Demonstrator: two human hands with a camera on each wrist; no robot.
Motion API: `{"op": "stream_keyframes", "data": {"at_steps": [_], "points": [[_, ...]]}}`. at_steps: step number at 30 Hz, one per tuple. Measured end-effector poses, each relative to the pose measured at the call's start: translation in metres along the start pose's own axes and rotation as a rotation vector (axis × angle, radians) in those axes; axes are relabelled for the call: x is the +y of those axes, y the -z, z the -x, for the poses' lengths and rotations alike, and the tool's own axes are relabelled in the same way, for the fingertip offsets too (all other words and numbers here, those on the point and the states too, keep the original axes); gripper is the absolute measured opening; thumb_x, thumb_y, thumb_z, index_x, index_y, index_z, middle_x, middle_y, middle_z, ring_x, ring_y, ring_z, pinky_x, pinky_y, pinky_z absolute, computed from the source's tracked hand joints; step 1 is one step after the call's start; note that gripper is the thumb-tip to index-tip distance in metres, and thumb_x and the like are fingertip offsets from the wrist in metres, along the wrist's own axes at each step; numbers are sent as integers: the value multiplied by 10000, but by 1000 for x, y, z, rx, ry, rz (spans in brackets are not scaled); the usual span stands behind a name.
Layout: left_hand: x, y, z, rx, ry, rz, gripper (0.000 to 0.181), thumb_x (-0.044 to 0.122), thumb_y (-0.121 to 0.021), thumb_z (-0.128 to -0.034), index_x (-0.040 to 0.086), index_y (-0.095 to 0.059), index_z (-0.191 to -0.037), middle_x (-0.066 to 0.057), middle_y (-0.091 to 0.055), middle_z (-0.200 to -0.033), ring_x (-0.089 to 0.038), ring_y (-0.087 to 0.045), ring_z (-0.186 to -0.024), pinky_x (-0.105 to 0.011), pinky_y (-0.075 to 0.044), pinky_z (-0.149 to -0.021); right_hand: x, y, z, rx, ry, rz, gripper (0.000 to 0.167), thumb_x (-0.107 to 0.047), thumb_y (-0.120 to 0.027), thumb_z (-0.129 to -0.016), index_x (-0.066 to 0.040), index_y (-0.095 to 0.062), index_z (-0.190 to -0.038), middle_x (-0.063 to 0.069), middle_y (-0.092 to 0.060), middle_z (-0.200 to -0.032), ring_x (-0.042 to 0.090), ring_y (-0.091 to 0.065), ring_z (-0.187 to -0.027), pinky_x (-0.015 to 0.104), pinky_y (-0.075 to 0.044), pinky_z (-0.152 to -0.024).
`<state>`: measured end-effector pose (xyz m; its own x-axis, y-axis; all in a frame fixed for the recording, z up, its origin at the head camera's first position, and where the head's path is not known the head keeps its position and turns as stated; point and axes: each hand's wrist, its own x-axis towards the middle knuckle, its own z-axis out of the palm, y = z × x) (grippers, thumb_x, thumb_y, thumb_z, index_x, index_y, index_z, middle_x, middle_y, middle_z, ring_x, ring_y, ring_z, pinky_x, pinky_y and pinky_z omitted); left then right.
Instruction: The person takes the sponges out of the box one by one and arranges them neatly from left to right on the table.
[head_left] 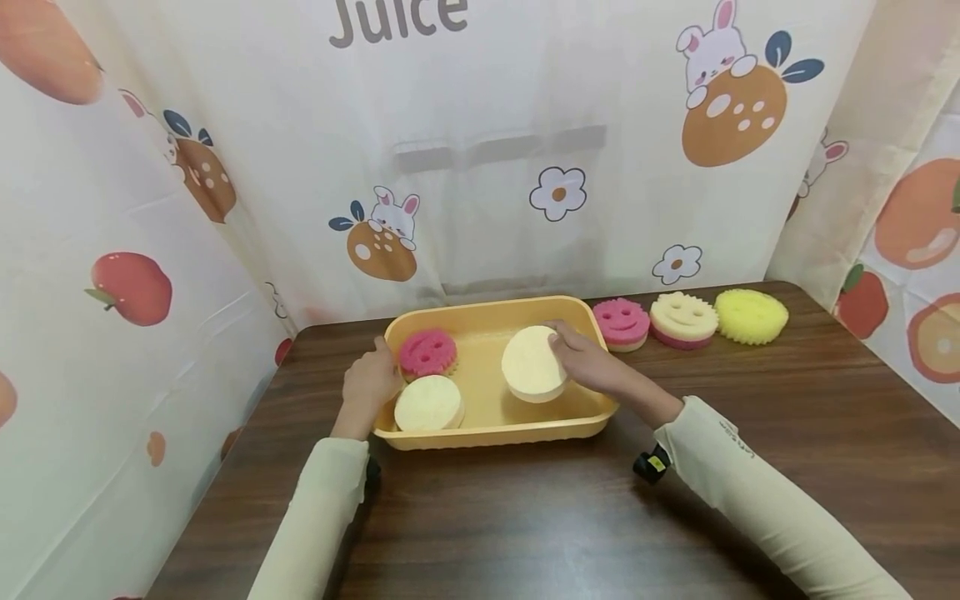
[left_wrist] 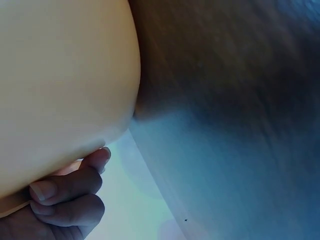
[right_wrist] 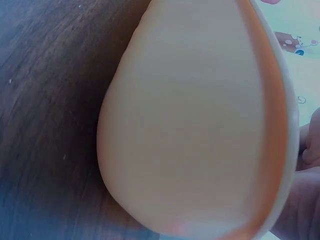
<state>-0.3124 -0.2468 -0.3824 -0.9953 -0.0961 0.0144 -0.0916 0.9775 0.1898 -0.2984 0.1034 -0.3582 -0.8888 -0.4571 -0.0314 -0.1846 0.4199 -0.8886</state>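
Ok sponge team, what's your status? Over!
Left grip holds left end of tray. Right grip holds pale sponge over tray. Pink sponge, second pale sponge inside left; nothing seen blocking.

"Juice" (head_left: 400, 20) stands on the curtain (head_left: 480, 92); sleeve lettering (head_left: 738, 438) is unreadable.

Your right hand (head_left: 581, 357) holds a round cream sponge (head_left: 529, 362), flat face up. Below that grip lies a yellow tray (head_left: 495, 437), its end in your left hand (head_left: 371, 383).

Six sponges (head_left: 534, 362), one tray (head_left: 491, 436)
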Motion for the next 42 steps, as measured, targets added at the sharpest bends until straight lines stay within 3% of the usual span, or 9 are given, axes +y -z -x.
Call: {"op": "stream_keyframes", "data": {"at_steps": [6, 17, 25, 32, 37, 42], "points": [[-2, -1, -1, 5, -8, -7, 617, 214, -534, -940, -129, -301, -1397, -281, -678, -980, -444, -685, -891, -569, -547, -790, -1, 6, 1, 38, 7, -7, 482, -302, -234, -1092, -46, -306, -1494, 196, -360, -1508, 314, -317, -1411, 555, -225, -1201], [-2, 0, 0, 2, -5, 2, 612, 225, -547, -936, -126, -318, -1383, -269, -681, -950, -446, -687, -880, -568, -550, -770, -2, 15, 5, 76, -39, 22, 473, -345, -220, -1089, -87, -340, -1467, 197, -407, -1438, 312, -399, -1309, 526, -329, -1118], [-3, -2, 1, 20, -14, -8, 615, 214, -543, -932, -134, -317, -1386, -281, -681, -959, -441, -686, -857, -564, -550, -748, 2, 18, 8, 75, -69, 41, 513, -385, -227, -1085, -99, -313, -1502, 211, -323, -1545, 366, -320, -1419, 610, -244, -1180], [-1, -1, 1, 33, -24, -2, 615, 211, -547, -925, -134, -318, -1381, -286, -681, -966, -451, -684, -875, -577, -546, -764, 1, 25, 12, 96, -61, 78, 494, -396, -221, -1083, -104, -353, -1459, 204, -388, -1443, 358, -392, -1311, 596, -325, -1126], [-1, -1, 0, 18, -18, -1, 621, 213, -552, -919, -124, -319, -1386, -271, -683, -950, -445, -689, -883, -576, -547, -768, 2, 30, 16, 105, -63, 86, 522, -388, -215, -1085, -69, -326, -1483, 225, -372, -1471, 363, -380, -1329, 600, -281, -1160], [-2, -1, -1, 0, -4, -5, 630, 220, -547, -926, -122, -307, -1397, -268, -684, -957, -445, -689, -897, -576, -547, -776, 3, 34, 19, 119, -73, 106, 534, -401, -193, -1084, -55, -330, -1467, 221, -399, -1430, 342, -420, -1272, 582, -320, -1132]]}}
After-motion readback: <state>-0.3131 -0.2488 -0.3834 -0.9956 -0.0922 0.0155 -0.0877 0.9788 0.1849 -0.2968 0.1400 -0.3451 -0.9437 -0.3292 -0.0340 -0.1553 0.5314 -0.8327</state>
